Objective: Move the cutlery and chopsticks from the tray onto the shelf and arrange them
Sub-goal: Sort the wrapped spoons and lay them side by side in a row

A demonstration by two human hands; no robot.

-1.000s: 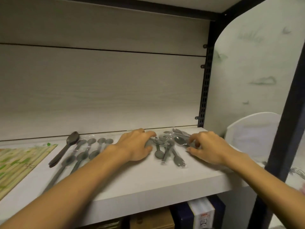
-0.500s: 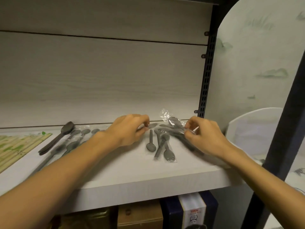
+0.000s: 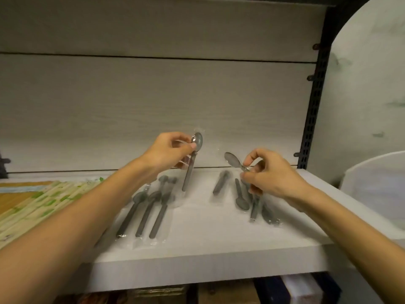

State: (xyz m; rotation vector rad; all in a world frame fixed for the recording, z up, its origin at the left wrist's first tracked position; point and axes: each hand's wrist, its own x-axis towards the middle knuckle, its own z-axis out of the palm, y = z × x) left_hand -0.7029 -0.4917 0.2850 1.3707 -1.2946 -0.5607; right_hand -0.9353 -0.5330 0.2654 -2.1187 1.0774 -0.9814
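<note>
Two bare forearms, coming in from the lower corners, with no sleeve anywhere along them. Left hand [image 3: 166, 153] and right hand [image 3: 270, 173] both bare as well, without glove, ring, watch or bracelet. Short, plain nails on the fingers, as far as visible.

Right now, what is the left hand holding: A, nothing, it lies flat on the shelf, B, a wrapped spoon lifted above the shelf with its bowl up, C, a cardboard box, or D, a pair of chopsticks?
B: the left hand pinches a wrapped spoon near its bowl, handle hanging down, clear of the shelf.
</note>
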